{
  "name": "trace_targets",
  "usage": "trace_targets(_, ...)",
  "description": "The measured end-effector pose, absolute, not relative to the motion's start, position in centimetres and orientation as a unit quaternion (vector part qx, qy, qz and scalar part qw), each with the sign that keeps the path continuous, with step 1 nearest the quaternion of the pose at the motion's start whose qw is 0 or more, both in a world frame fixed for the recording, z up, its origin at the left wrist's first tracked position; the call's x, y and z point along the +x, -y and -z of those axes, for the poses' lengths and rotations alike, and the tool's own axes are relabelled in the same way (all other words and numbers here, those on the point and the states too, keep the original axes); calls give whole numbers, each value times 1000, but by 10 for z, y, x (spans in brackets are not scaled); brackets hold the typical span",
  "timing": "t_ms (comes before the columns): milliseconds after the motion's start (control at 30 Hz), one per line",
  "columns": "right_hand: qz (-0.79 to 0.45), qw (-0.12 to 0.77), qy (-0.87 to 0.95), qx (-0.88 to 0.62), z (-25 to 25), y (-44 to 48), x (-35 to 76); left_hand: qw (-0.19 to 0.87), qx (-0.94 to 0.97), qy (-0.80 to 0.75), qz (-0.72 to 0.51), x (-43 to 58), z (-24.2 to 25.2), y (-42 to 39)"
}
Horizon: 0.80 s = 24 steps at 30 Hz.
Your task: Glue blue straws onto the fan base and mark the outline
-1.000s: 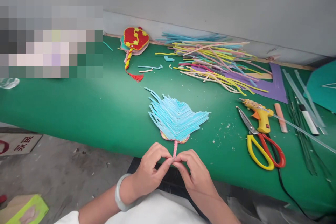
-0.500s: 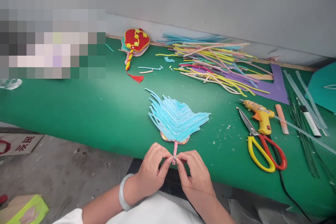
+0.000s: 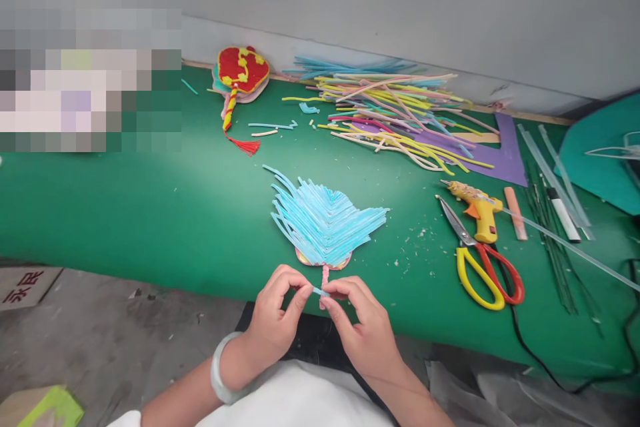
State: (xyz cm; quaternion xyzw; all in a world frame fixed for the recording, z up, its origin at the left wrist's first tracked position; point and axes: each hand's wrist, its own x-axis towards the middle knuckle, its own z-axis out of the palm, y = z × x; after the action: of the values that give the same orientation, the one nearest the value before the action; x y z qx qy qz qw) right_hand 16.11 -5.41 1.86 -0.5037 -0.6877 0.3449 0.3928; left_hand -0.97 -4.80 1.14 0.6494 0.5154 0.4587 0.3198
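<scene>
Between my left hand and my right hand, a short light-blue strip is pinched, one end in each set of fingertips. The strip crosses in front of the pink wrapped handle of a hand fan lying on the green table. Light-blue strips cover the fan's face in a V pattern, with loose ends sticking out past the left and right edges. A pink and yellow rim shows at the fan's bottom edge. A pale bangle circles my left wrist.
Behind the fan lies a heap of coloured strips on a purple sheet. A finished red fan with a tassel rests at the back left. Scissors, a yellow glue gun, glue sticks and green wires lie on the right.
My hands have moved slightly apart, so a short light-blue strip now shows between the fingertips. The view has shifted a little to the right. The fan stays on the table.
</scene>
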Motion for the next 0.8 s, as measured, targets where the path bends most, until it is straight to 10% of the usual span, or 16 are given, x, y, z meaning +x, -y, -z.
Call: trace_targets(800, -221, 427, 671, -565, 1, 39, 163, 258, 703, -603, -274, -40, -4, 9)
